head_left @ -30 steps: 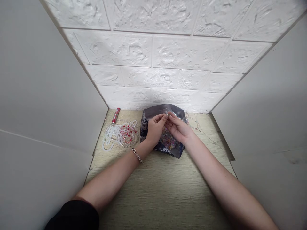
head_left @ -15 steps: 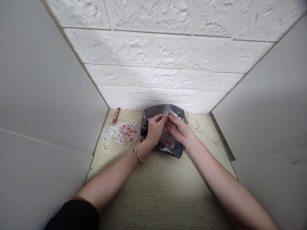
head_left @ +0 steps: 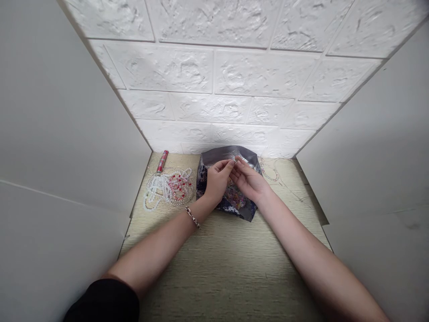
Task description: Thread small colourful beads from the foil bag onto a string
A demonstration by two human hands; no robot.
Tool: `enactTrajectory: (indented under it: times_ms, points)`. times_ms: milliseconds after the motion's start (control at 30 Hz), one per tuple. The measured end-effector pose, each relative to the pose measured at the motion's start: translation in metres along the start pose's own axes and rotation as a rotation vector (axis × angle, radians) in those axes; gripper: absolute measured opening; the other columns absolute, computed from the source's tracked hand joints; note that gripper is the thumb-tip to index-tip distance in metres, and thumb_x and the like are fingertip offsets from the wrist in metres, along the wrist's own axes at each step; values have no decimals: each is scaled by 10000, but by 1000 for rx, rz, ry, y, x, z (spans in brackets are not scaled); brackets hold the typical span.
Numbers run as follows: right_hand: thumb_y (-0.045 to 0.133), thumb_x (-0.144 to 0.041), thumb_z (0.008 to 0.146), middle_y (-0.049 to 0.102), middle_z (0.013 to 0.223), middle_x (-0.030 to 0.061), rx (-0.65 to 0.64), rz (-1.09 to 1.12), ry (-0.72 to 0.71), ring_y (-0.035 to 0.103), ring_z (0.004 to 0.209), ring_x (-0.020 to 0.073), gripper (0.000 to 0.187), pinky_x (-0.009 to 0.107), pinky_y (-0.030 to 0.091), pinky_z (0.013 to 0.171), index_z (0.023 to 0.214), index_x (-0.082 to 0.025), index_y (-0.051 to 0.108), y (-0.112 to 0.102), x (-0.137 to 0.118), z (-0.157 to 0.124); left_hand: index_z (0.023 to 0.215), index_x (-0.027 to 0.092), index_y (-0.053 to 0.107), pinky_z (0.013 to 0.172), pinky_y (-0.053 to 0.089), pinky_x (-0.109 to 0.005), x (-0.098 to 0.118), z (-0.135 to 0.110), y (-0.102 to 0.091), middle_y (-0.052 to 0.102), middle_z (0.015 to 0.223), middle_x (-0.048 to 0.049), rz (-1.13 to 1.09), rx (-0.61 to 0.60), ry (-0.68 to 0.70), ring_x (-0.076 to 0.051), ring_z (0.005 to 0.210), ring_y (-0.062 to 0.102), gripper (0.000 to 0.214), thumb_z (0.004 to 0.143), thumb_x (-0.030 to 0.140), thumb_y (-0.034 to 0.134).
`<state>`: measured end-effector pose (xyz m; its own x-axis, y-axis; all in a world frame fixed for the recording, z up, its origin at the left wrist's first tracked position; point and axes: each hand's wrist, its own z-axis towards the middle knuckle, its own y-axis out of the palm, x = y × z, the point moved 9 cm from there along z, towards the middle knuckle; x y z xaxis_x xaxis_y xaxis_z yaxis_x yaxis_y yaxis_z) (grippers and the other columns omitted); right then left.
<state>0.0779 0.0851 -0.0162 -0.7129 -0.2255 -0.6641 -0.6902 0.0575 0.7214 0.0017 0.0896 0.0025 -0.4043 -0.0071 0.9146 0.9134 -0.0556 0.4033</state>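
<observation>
My left hand (head_left: 217, 180) and my right hand (head_left: 250, 180) meet fingertip to fingertip over a dark, silver-lined bag (head_left: 219, 154). Both hands are closed in a pinch; whatever lies between the fingertips is too small to make out. Inside the bag, small colourful beads (head_left: 236, 197) show below my hands. Left of the bag lies a tangle of bead strands (head_left: 170, 185), white, clear and red. On the bag's other side is a loop of thin beaded string (head_left: 271, 173), partly hidden behind the bag.
A small red tube (head_left: 162, 161) lies at the back left of the wooden table (head_left: 214, 268). Fine thread (head_left: 295, 194) trails over the table at the right. A white brick-patterned wall (head_left: 214, 107) stands behind, with grey panels (head_left: 67, 134) on both sides.
My right thumb and index finger have parted very slightly from my left fingertips. The bag, the beads and both arms stay almost where they were.
</observation>
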Motion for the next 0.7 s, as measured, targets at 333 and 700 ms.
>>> enactTrajectory:
  times_ms: [333,700]
  points:
    - [586,-147,640,616,747,-30,3,-27,-10,561,758,63,139,197,428,802,764,-210,584,0,-1,0,712,145,597,448,307,-187,-3,-1,3,495,508,30,-35,-27,-42,-44,464,402,195,629,321,591]
    - [629,-207,594,590,634,-34,22,-478,-183,546,621,62,111,199,452,660,691,-182,581,5,-31,-5,737,127,574,350,182,-178,-6,2,-1,346,397,85,46,-25,-48,-7,332,239,270,628,374,582]
